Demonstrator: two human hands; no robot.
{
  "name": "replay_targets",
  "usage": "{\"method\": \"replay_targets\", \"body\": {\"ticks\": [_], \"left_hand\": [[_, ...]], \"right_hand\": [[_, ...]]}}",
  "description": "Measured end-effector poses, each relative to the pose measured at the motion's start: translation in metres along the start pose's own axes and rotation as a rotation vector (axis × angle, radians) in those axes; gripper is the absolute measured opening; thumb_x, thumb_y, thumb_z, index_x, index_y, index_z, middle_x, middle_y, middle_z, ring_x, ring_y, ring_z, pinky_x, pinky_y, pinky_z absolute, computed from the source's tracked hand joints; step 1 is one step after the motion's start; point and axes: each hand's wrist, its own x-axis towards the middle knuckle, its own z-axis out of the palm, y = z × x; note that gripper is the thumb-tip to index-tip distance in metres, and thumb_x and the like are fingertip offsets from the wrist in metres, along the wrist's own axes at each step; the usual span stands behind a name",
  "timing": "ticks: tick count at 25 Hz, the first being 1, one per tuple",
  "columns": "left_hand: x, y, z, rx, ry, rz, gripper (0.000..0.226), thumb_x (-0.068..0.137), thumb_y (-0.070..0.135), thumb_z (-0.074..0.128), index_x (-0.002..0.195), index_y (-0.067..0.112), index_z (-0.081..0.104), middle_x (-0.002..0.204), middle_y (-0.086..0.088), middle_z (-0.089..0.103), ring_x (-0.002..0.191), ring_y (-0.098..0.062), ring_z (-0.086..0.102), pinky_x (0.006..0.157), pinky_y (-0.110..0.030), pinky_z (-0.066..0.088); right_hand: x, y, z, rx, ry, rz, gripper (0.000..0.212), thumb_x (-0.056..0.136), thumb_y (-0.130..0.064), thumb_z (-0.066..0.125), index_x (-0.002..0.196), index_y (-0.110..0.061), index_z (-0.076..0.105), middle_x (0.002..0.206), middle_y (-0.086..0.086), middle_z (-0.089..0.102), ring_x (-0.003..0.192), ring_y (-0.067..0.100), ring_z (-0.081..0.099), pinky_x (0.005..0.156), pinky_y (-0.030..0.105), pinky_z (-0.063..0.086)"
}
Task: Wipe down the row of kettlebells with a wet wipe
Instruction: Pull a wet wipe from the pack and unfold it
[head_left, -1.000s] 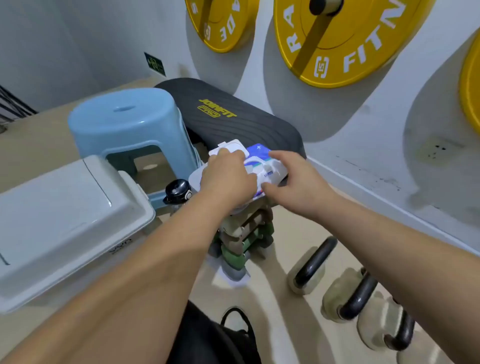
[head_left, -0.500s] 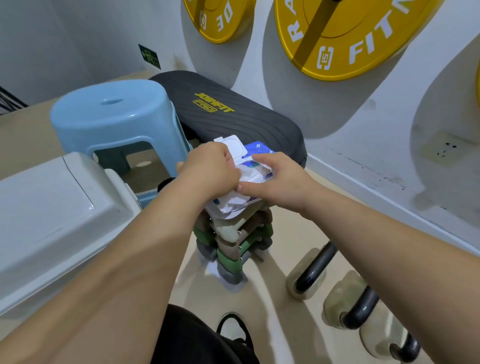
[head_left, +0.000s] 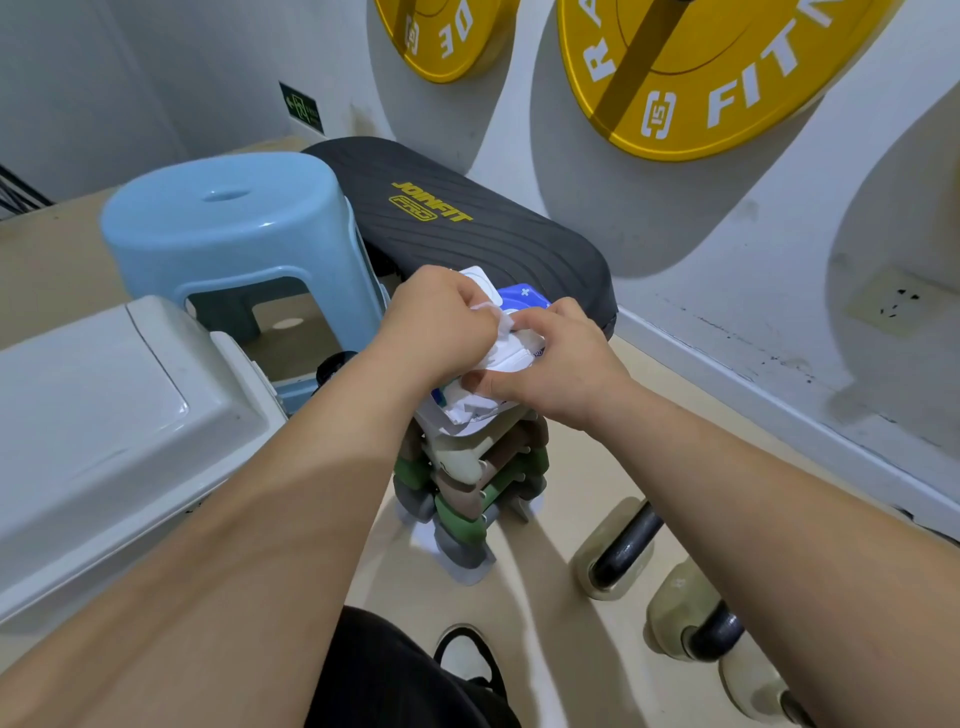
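Note:
A blue and white wet wipe pack (head_left: 522, 304) with its lid flipped up rests on a stack of small coloured dumbbells (head_left: 470, 488). My left hand (head_left: 436, 322) pinches a white wipe (head_left: 501, 325) at the pack's opening. My right hand (head_left: 558, 364) presses down on the pack and grips its near side. Pale kettlebells with black handles stand in a row on the floor at the lower right: the nearest to the stack (head_left: 613, 551), then another (head_left: 691, 618). Further ones are cut off by my right arm and the frame edge.
A light blue plastic stool (head_left: 234, 228) and a dark padded bench (head_left: 467, 234) stand behind the stack. A white lidded bin (head_left: 104, 415) fills the left. Yellow weight plates (head_left: 701, 78) hang on the wall. My shoe (head_left: 467, 654) is below the stack.
My left hand has gone from resting on the pack to pinching a wipe out of its opening. The pack has crumpled under my right hand's grip.

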Motion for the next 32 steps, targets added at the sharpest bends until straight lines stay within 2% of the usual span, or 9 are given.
{"method": "replay_targets", "body": {"ticks": [7, 10, 12, 16, 19, 21, 24, 28, 32], "left_hand": [[0.003, 0.009, -0.002, -0.11, 0.297, 0.183, 0.021, 0.096, 0.023, 0.058, 0.084, 0.02, 0.075, 0.077, 0.007, 0.071, 0.079, -0.016, 0.066, 0.076, -0.035, 0.056], [0.003, 0.022, -0.01, -0.259, 0.521, 0.313, 0.021, 0.1, 0.022, 0.054, 0.091, 0.017, 0.073, 0.077, 0.014, 0.065, 0.077, -0.007, 0.061, 0.07, -0.025, 0.051], [0.001, 0.027, -0.013, -0.316, 0.584, 0.34, 0.02, 0.102, 0.024, 0.052, 0.099, 0.018, 0.071, 0.079, 0.019, 0.061, 0.079, -0.004, 0.058, 0.068, -0.018, 0.047], [0.004, 0.018, -0.008, -0.268, 0.485, 0.205, 0.016, 0.105, 0.027, 0.046, 0.095, 0.022, 0.058, 0.076, 0.017, 0.056, 0.076, -0.006, 0.053, 0.068, -0.027, 0.043], [0.005, 0.013, -0.001, -0.292, 0.378, 0.088, 0.015, 0.105, 0.026, 0.045, 0.095, 0.022, 0.055, 0.078, 0.016, 0.055, 0.077, -0.009, 0.053, 0.066, -0.023, 0.038], [0.004, 0.018, -0.001, -0.371, 0.392, 0.138, 0.014, 0.105, 0.024, 0.047, 0.095, 0.02, 0.057, 0.079, 0.016, 0.057, 0.074, 0.0, 0.053, 0.062, -0.012, 0.038], [-0.002, 0.032, -0.01, -0.366, 0.469, 0.28, 0.013, 0.105, 0.025, 0.048, 0.096, 0.022, 0.058, 0.079, 0.017, 0.056, 0.074, 0.005, 0.053, 0.063, -0.008, 0.04], [-0.011, 0.051, -0.022, -0.401, 0.623, 0.421, 0.013, 0.106, 0.021, 0.049, 0.095, 0.021, 0.057, 0.078, 0.018, 0.053, 0.078, 0.01, 0.052, 0.067, -0.007, 0.041], [-0.019, 0.062, -0.032, -0.509, 0.707, 0.49, 0.011, 0.106, 0.019, 0.047, 0.099, 0.021, 0.055, 0.084, 0.016, 0.055, 0.082, 0.009, 0.053, 0.072, -0.009, 0.043]], "right_hand": [[0.001, -0.002, -0.003, -0.027, -0.005, -0.005, 0.074, 0.06, -0.063, 0.088, 0.125, -0.04, 0.062, 0.113, -0.009, 0.042, 0.119, 0.016, 0.045, 0.093, 0.047, 0.052], [0.002, -0.001, -0.002, -0.024, -0.009, -0.006, 0.082, 0.059, -0.064, 0.088, 0.132, -0.037, 0.06, 0.119, -0.01, 0.042, 0.124, 0.016, 0.043, 0.096, 0.049, 0.052], [0.002, -0.001, -0.002, -0.02, -0.017, -0.007, 0.084, 0.059, -0.065, 0.087, 0.133, -0.036, 0.059, 0.12, -0.009, 0.042, 0.125, 0.016, 0.043, 0.096, 0.049, 0.052], [0.003, -0.002, -0.005, 0.016, -0.017, -0.026, 0.087, 0.055, -0.061, 0.09, 0.133, -0.035, 0.06, 0.125, -0.01, 0.049, 0.124, 0.016, 0.051, 0.098, 0.048, 0.052], [0.001, 0.0, -0.006, 0.323, 0.01, -0.068, 0.085, 0.058, -0.051, 0.093, 0.135, -0.032, 0.061, 0.13, -0.015, 0.063, 0.122, 0.012, 0.061, 0.103, 0.042, 0.053], [0.002, 0.004, -0.003, 0.406, -0.016, -0.079, 0.074, 0.063, -0.05, 0.089, 0.131, -0.034, 0.063, 0.122, -0.016, 0.071, 0.118, 0.009, 0.065, 0.103, 0.041, 0.053], [0.004, 0.008, 0.005, 0.377, -0.016, -0.04, 0.065, 0.062, -0.051, 0.084, 0.122, -0.036, 0.067, 0.115, -0.018, 0.074, 0.114, 0.007, 0.067, 0.102, 0.041, 0.054], [0.006, 0.005, 0.008, 0.315, -0.008, -0.029, 0.077, 0.053, -0.062, 0.079, 0.125, -0.044, 0.061, 0.115, -0.024, 0.071, 0.115, 0.015, 0.065, 0.1, 0.043, 0.053], [0.006, 0.007, 0.007, 0.343, -0.046, -0.013, 0.082, 0.055, -0.059, 0.083, 0.131, -0.04, 0.06, 0.117, -0.022, 0.069, 0.12, 0.015, 0.062, 0.105, 0.042, 0.051]]}}
